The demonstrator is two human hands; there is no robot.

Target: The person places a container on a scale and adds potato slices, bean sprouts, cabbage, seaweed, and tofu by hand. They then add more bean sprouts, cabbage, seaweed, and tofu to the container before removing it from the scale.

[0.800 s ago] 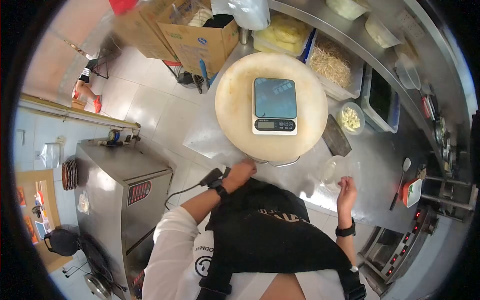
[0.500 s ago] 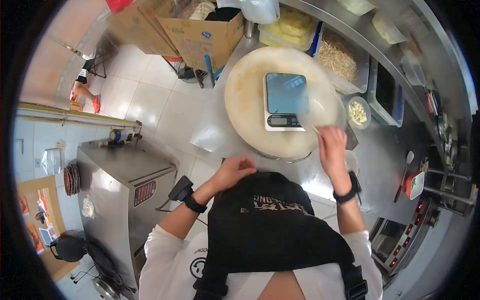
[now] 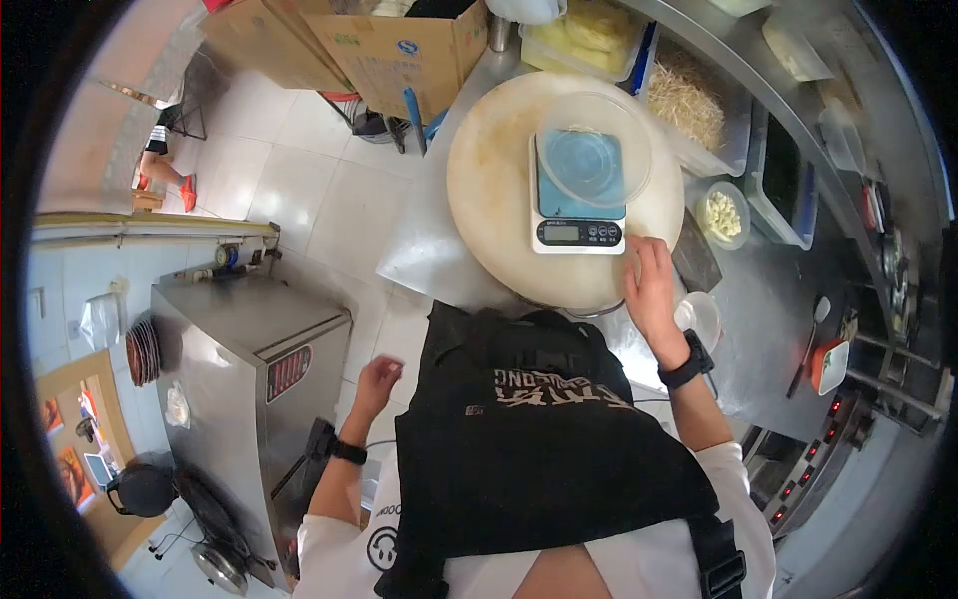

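Note:
A clear round plastic bowl (image 3: 595, 125) rests on the blue platform of a digital kitchen scale (image 3: 579, 236). Under the scale lies a thick round chopping block (image 3: 491, 215). My right hand (image 3: 652, 295) is beside the scale's near right corner, fingers extended over the block's edge and holding nothing. Down to the left of the black apron (image 3: 539, 439), my left hand (image 3: 376, 387) hangs away from the counter, fingers loosely bent with nothing visible in them. Right of the block stands a small tub of chopped pale pieces (image 3: 721, 216).
Behind the block are a tub of yellow food (image 3: 579, 50) and a bin of bean sprouts (image 3: 687, 100). A clear cup (image 3: 698, 314) and a dark block (image 3: 696, 263) sit near my right hand. A steel cabinet (image 3: 225, 339) stands left; a person's leg (image 3: 160, 172) shows farther off.
The clear bowl, held at the scale's right side before, now sits on the scale, released by my right hand. My left hand has moved down and left, away from the apron.

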